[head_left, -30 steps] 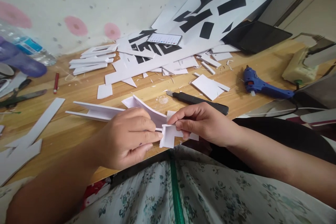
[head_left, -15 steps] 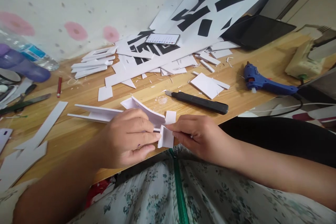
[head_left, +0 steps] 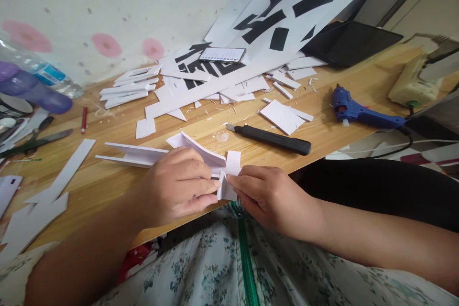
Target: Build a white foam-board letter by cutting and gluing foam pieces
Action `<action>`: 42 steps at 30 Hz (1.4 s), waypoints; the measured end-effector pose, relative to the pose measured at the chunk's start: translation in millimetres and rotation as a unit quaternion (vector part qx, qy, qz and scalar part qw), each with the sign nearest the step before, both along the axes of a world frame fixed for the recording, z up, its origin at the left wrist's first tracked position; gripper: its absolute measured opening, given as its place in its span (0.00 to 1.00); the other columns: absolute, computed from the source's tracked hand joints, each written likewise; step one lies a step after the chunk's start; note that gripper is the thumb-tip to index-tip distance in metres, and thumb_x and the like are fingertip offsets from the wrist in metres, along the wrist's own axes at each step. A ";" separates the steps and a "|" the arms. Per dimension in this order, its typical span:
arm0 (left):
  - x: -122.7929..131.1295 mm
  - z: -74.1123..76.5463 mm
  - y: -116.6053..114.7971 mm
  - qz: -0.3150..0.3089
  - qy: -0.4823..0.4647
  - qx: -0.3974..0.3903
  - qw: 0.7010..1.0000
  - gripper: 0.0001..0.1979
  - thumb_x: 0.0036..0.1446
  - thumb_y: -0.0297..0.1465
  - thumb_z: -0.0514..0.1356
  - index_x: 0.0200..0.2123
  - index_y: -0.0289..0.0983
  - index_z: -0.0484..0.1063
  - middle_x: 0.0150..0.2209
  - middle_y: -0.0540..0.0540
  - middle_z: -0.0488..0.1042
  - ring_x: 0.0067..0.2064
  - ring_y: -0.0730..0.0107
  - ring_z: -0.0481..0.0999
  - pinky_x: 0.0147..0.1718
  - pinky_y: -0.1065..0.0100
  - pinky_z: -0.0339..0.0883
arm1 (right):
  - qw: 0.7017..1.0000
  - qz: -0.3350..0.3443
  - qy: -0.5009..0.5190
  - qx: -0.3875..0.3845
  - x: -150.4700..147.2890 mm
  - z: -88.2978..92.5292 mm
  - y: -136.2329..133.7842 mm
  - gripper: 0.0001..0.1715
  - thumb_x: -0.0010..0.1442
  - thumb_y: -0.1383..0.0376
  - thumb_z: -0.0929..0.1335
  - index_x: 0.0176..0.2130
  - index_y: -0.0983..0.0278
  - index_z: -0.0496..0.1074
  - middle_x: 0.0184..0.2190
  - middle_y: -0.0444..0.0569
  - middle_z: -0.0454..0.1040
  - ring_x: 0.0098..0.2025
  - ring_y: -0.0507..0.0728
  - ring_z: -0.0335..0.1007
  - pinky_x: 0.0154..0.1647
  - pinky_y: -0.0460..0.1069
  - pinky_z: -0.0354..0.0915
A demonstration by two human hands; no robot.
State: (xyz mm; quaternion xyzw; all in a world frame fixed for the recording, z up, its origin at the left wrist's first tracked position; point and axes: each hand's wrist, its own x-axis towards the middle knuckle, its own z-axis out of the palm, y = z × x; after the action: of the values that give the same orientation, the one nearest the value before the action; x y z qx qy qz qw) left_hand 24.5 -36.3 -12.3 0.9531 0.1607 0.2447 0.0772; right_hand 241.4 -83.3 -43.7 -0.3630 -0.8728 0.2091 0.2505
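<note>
A white foam-board shape [head_left: 201,150] made of joined strips lies at the near edge of the wooden table [head_left: 107,181]. My left hand [head_left: 179,186] is closed on its middle, fingers pressing the strips together. My right hand [head_left: 267,196] pinches a small white flap [head_left: 229,172] at the shape's right end, fingertips meeting those of the left hand. A long arm of the shape [head_left: 132,153] reaches left across the table.
A black utility knife [head_left: 272,139] lies just beyond my hands. A blue glue gun [head_left: 358,114] rests at the right, near a black tablet [head_left: 349,40]. White offcuts [head_left: 129,88] and printed sheets [head_left: 283,14] cover the back. Scissors [head_left: 34,141], a red pen [head_left: 84,119] and a bottle [head_left: 36,86] sit left.
My right hand has dropped lower and moved left, closing in on the small flap, which now shows less. The left hand keeps its grip.
</note>
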 end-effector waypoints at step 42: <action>-1.0 -0.5 0.2 -0.013 -0.016 -0.008 1.000 0.06 0.50 0.24 0.66 0.34 0.35 0.74 0.29 0.47 0.75 0.32 0.68 0.69 0.32 0.65 0.65 | 0.797 -0.158 0.340 -0.474 4.5 20.3 22.4 0.06 0.49 0.64 0.69 0.27 0.65 0.72 0.20 0.41 0.68 0.17 0.47 0.61 0.19 0.44 0.62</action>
State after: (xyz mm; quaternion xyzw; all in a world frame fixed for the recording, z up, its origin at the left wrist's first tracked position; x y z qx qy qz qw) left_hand 23.5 -36.1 -12.8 0.9502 0.1492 0.2579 0.0908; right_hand 246.0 -60.9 -23.4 -0.4751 -0.4537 0.6640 0.3572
